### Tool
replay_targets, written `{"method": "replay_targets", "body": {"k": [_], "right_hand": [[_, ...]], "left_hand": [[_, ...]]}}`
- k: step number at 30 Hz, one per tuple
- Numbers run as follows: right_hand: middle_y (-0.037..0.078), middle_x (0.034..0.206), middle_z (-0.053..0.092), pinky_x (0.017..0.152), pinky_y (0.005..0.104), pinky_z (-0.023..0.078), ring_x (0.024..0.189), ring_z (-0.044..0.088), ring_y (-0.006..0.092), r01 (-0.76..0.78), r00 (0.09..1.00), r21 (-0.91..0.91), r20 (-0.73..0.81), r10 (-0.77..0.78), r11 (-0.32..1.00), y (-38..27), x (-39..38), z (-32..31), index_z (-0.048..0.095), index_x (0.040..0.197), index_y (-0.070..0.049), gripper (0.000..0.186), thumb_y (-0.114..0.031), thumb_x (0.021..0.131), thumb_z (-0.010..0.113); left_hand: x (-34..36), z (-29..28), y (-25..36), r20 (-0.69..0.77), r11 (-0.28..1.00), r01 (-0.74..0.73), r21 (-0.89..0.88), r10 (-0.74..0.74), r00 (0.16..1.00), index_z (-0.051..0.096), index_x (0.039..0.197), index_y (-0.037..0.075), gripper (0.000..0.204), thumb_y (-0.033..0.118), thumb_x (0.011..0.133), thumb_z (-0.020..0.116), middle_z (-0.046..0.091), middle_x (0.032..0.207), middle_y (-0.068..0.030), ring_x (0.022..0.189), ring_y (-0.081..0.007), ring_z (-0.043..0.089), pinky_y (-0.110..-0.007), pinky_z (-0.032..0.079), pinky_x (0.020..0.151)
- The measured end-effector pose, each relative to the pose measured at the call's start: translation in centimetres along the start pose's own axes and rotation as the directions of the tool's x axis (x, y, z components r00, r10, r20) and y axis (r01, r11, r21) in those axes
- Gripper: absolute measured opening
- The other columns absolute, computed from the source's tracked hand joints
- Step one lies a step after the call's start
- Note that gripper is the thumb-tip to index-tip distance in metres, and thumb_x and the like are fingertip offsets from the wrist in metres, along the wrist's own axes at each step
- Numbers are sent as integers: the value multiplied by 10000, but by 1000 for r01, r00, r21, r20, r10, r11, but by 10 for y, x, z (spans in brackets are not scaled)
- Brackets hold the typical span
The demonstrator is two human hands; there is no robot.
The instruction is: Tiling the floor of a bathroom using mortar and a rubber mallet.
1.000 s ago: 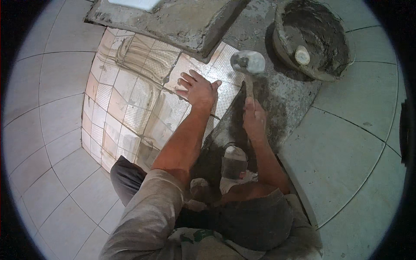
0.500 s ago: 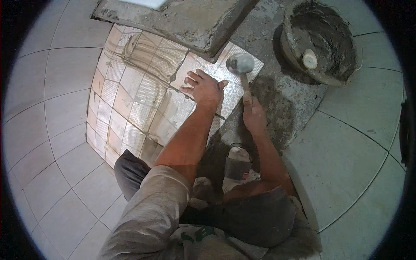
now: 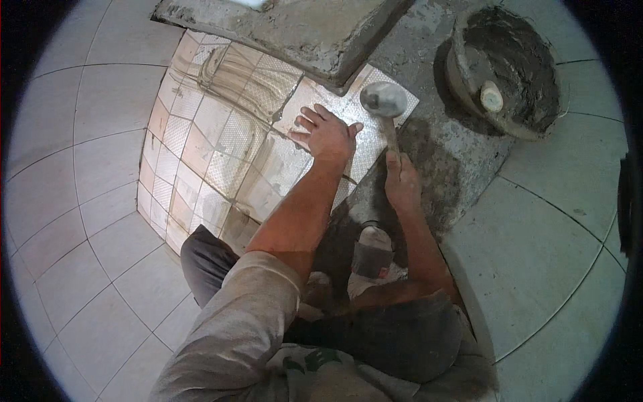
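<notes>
With its fingers spread, my left hand (image 3: 331, 137) rests flat on a pale, patterned floor tile (image 3: 366, 153). My right hand (image 3: 403, 184) grips the handle of a mallet (image 3: 384, 100) with a rounded, grey-smeared head. That head is over the tile's far right part, close to its corner; whether it touches the surface, I cannot tell. The tile borders other laid tiles (image 3: 213, 127) on the left, which have grey mortar smears on them.
A raised, rough cement block (image 3: 295, 33) stands at the far side, its corner beside the tile. At the far right, a basin (image 3: 462, 74) holds wet mortar and a pale round-ended object (image 3: 491, 97). Rough cement floor (image 3: 429, 161) lies right of the tile. Tiled walls (image 3: 110, 100) rise at left.
The whole view has shifted slightly, so everything sits a little further right. The mallet head looks slightly larger; my left hand keeps its place on the tile.
</notes>
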State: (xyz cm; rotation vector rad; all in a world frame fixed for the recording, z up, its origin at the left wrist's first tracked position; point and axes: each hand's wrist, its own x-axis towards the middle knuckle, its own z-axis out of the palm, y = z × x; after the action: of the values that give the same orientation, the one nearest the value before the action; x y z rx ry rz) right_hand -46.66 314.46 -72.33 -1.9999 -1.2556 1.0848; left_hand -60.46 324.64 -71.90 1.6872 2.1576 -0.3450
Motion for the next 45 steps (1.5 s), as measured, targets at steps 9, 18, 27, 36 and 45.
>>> {"method": "replay_targets", "body": {"k": [9, 18, 27, 36, 45], "right_hand": [[268, 839, 574, 729, 482, 440, 830, 557, 468, -113, 994, 154, 25, 110, 982, 20, -5, 3, 557, 972, 30, 602, -533, 956, 344], [39, 581, 440, 394, 298, 348, 458, 444, 131, -290, 948, 400, -4, 318, 869, 54, -21, 1, 527, 798, -32, 509, -498, 959, 403], [174, 746, 561, 648, 431, 433, 704, 563, 308, -293, 955, 165, 15, 295, 942, 47, -7, -4, 582, 963, 13, 595, -519, 973, 315], [87, 607, 498, 467, 340, 406, 497, 494, 196, -436, 888, 403, 45, 458, 805, 44, -10, -20, 571, 904, 17, 575, -536, 939, 419], [113, 610, 501, 546, 383, 438, 554, 523, 241, -285, 949, 266, -55, 309, 921, 56, -9, -16, 571, 871, 16, 545, -484, 972, 380]], "left_hand": [[-2, 0, 2, 29, 1000, 8, -18, -7, 1000, 136, 1415, -105, 1013, 564, 809, 596, 110, 1473, -344, 1361, -515, 103, -717, 58, 1021], [-12, 10, 11, -83, 994, -107, -27, 104, 991, 129, 1416, -109, 933, 461, 842, 594, 100, 1477, -336, 1397, -455, 19, -710, 21, 1029], [-32, 16, 25, 45, 992, -125, -16, 126, 991, 116, 1434, -68, 927, 453, 844, 605, 68, 1483, -332, 1390, -476, 15, -699, 40, 1035], [-38, 31, 30, -81, 975, -222, -2, 221, 972, 167, 1445, -2, 778, 352, 882, 571, 84, 1512, -260, 1417, -396, 32, -695, 24, 1043], [-41, 34, 33, -139, 913, -393, 110, 406, 904, 314, 1432, 197, 616, 185, 867, 559, 164, 1509, -208, 1419, -361, 106, -688, 25, 1053]]}}
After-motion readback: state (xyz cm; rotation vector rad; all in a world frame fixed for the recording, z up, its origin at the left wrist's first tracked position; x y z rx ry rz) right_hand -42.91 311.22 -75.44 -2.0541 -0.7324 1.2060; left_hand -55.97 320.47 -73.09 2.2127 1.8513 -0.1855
